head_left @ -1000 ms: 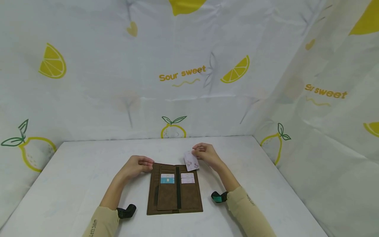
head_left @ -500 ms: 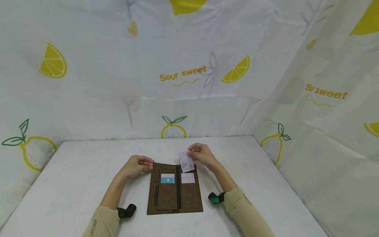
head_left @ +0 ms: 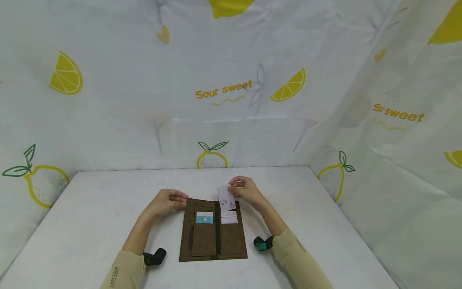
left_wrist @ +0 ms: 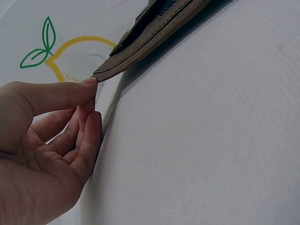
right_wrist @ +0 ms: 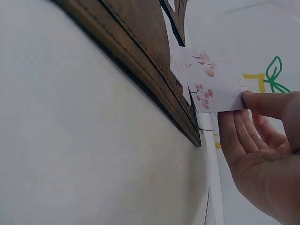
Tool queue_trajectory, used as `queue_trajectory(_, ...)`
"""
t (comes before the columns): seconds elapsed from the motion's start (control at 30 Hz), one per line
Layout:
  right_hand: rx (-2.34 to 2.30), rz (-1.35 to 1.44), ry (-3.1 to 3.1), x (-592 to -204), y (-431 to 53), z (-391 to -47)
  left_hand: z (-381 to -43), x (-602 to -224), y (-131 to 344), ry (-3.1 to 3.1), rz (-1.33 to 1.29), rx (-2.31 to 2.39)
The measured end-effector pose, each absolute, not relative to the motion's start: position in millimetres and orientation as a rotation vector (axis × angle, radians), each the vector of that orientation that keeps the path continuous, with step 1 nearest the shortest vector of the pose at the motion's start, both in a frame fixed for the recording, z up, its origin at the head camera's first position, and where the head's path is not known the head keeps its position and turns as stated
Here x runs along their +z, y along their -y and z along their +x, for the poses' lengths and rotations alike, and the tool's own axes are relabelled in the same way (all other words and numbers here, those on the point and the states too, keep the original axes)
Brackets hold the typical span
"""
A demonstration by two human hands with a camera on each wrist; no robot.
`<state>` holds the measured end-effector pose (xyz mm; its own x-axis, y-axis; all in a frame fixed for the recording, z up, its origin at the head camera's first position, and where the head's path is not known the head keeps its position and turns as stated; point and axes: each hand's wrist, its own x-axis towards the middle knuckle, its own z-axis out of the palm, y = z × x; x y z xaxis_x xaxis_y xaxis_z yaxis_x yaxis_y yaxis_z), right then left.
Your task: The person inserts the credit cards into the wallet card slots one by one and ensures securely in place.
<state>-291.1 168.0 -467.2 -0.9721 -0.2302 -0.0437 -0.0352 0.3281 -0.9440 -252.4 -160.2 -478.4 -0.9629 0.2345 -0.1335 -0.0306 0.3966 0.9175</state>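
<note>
A brown wallet (head_left: 231, 245) lies spread on the table, with a dark band down its middle. My left hand (head_left: 167, 202) pinches the wallet's far left corner between thumb and fingers; the left wrist view shows that wallet corner (left_wrist: 112, 68) at the thumb tip. Between thumb and fingers, my right hand (head_left: 248, 190) holds a pale card (head_left: 226, 198) printed with pink blossoms, over the far edge of the wallet's right half. In the right wrist view the printed card (right_wrist: 211, 82) has its lower end at the wallet's slots; whether it is inside one I cannot tell.
A blue and white card (head_left: 204, 218) sits in a left slot, and white cards (head_left: 229, 217) sit in right slots. The white table (head_left: 90, 224) meets a lemon-print cloth (head_left: 126, 132) behind. Black wrist devices (head_left: 155, 257) are worn at both sleeves.
My right hand has moved left with the card, from the wallet's far right corner toward its middle, then slightly lower. The left hand keeps its place on the corner.
</note>
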Motion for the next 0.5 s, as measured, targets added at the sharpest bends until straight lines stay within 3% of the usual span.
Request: queue_trajectory(0.5,-1.625,-0.287,-2.417,-476,-179,-287,-251,-477,160,-2.407,0.171,1.604)
